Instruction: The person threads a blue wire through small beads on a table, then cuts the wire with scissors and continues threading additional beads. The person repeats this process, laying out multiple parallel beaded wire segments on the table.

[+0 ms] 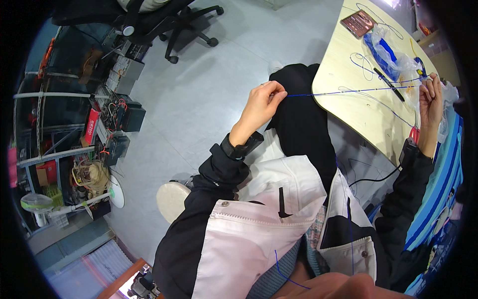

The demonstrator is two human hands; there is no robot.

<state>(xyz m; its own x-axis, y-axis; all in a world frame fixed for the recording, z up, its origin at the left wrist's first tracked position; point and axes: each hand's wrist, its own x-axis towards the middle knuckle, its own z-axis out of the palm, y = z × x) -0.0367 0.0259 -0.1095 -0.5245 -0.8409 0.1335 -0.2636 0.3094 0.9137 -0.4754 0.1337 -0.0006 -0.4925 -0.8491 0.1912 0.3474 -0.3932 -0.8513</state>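
Observation:
A thin blue cord point(301, 94) is stretched taut over my lap and the table corner, with small dark and light spots along it that could be beads or knots. My left hand point(261, 104) pinches one end between thumb and fingertips. Above the right side of the table, my right hand point(431, 99) is closed on the other end, fingers pressed together. A black pen-like tool point(394, 89) lies below the cord. Close to my right wrist is a red-handled tool point(414, 133), partly hidden.
The pale table point(343, 117) holds a phone point(358, 24), clear plastic bags with blue contents point(386, 52) and loose looped cords point(366, 65). A stool point(172, 202) stands at my left. Beyond are a wheeled chair point(174, 30) and a cluttered shelf point(59, 94).

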